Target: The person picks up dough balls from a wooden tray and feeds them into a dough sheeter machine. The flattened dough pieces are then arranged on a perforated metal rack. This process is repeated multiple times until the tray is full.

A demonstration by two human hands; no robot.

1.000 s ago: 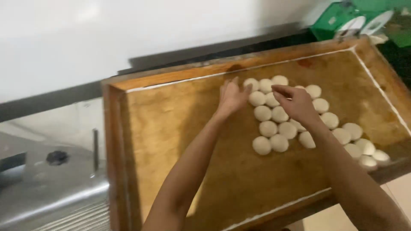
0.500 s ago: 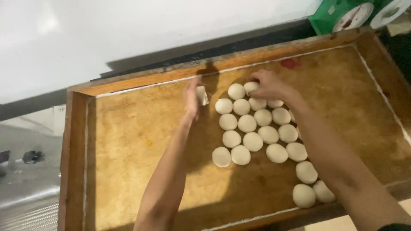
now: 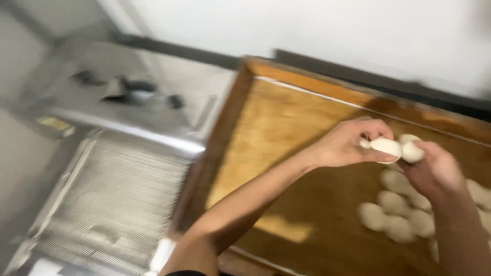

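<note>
i'm lifting dough: my left hand [image 3: 341,145] has its fingers clamped on a dough ball [image 3: 386,146], my right hand [image 3: 434,171] grips another dough ball [image 3: 412,152], both above the wooden tray [image 3: 266,133]. next i judge careful placement.

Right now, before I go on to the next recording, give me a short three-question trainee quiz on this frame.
1. True or false: the left hand holds a dough ball above the wooden tray.
2. Which hand grips the smaller dough piece? A) left hand B) right hand C) neither
3. Fill in: the metal machine with the ribbed surface stands to the ____ of the tray.

Key
1. True
2. B
3. Left
</note>
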